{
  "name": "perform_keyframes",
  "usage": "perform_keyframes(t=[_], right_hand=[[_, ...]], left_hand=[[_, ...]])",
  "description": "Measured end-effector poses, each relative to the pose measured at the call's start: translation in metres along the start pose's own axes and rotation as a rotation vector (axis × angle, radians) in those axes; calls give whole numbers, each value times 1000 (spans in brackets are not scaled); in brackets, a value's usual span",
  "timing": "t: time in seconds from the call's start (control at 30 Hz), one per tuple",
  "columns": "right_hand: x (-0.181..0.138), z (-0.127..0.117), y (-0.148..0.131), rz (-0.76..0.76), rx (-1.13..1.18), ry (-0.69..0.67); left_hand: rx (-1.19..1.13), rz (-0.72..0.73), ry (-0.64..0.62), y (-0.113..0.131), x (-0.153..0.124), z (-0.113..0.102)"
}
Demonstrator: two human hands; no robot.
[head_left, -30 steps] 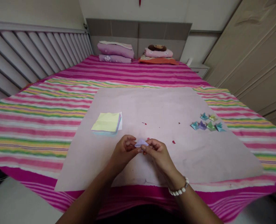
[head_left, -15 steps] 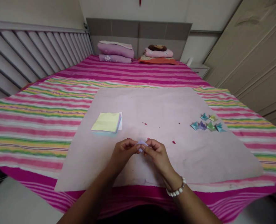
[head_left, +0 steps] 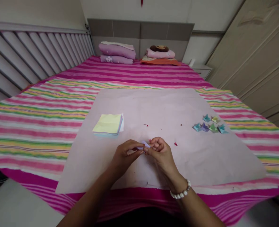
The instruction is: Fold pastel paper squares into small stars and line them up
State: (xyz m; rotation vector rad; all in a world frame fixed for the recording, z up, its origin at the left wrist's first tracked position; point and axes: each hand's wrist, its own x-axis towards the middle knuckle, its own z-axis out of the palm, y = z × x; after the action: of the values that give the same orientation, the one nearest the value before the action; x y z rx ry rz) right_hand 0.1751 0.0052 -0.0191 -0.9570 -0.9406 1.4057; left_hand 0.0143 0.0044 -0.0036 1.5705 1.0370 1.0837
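A small folded piece of lilac paper (head_left: 145, 143) is held between both hands, just above the pale sheet (head_left: 167, 107). My left hand (head_left: 126, 154) pinches its left side between thumb and fingers. On its right side, my right hand (head_left: 160, 153) grips it with thumb and curled fingers, and a white bead bracelet circles that wrist. Fingertips cover part of the paper, so its full shape is hidden. A small red scrap (head_left: 150, 140) lies just beyond the hands.
Left of the hands lies a stack of coloured square paper (head_left: 107, 123), yellow on top. Several folded paper pieces (head_left: 205, 127) in blue, purple, green and yellow sit at the right. Red scraps (head_left: 175, 144) dot the sheet. Folded bedding (head_left: 117, 52) rests by the headboard.
My right hand has turned and its fingers have shifted on the lilac paper. The left fingers have changed their pinch slightly. The paper is tilted differently; everything else stays put.
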Motion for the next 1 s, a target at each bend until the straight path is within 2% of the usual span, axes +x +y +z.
perform_keyframes(t=[0.3, 0.5, 0.63, 0.77, 0.9, 1.0], right_hand=[[-1, -2, -6, -41, -58, -46], [-2, -5, -3, -119, -213, -46], [-1, -8, -2, -242, -374, -90], [1, -10, -8, -383, -528, -202], [1, -11, -15, -408, -614, -250], [1, -11, -16, -396, -656, -262]], left_hand=[[0, -136, 96, 3, 0, 2], [49, -236, 129, 3, 1, 2], [88, -207, 108, 0, 2, 0], [97, -166, 76, 0, 1, -3], [123, -201, 12, 2, 0, -4], [231, -131, 1, 1, 0, -3]])
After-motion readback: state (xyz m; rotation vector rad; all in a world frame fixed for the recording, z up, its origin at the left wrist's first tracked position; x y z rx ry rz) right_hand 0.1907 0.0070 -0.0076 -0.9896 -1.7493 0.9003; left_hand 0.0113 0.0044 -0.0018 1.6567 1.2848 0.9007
